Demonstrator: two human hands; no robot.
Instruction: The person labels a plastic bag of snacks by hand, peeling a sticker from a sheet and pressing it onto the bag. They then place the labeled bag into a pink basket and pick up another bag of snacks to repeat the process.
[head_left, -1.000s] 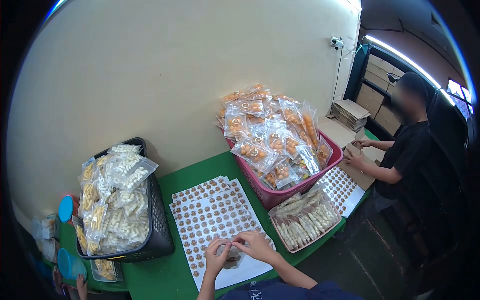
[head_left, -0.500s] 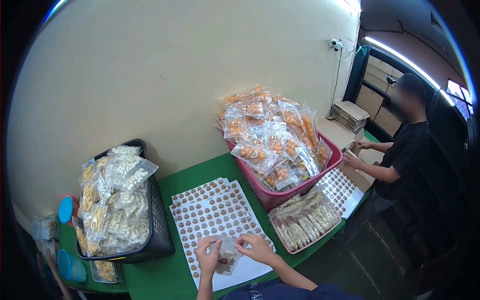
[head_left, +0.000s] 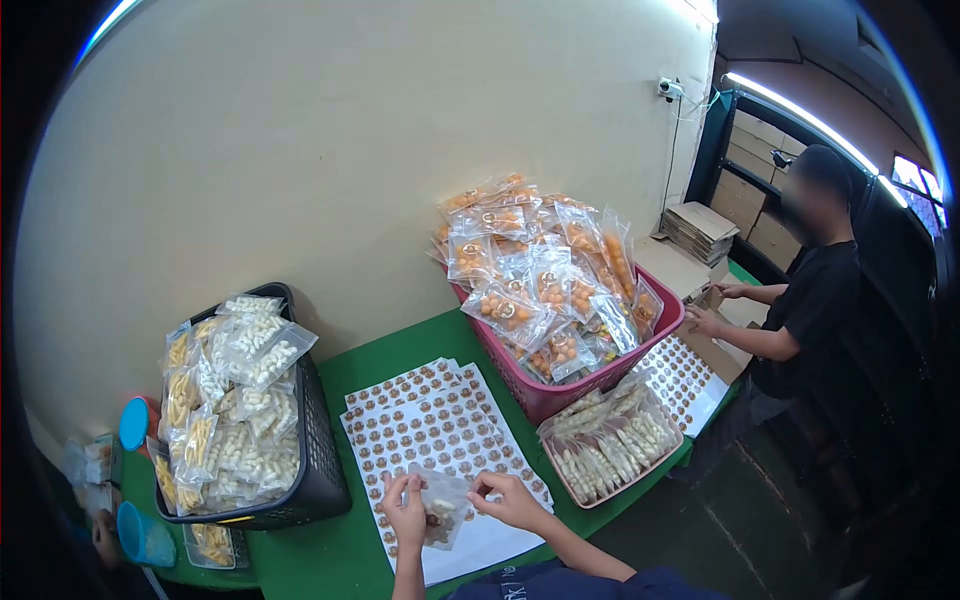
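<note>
A green bench (head_left: 400, 350) runs along a cream wall. On it, at two o'clock from the wearer's hands, a pink basket (head_left: 600, 378) is heaped with bags of orange snacks. A black basket (head_left: 322, 470) of pale and yellow bags stands at nine o'clock. Between the two lie sticker sheets (head_left: 430, 425), and a tray of pale packets (head_left: 612, 442) sits at three o'clock, just below the pink basket. At far right a co-worker in black (head_left: 820, 300) handles flat cardboard. Half a second ago the small clear packet (head_left: 440, 505) lay low over the near sheet. Now it stands upright at the bench's near edge, raised off the stickers. The left hand (head_left: 405, 512) has its fingers closed on the packet's left edge. The right hand (head_left: 512, 498) pinches its upper right corner. Both hands have drawn slightly toward the wearer, so the packet is carried wholly by the hands and not by the bench.
</note>
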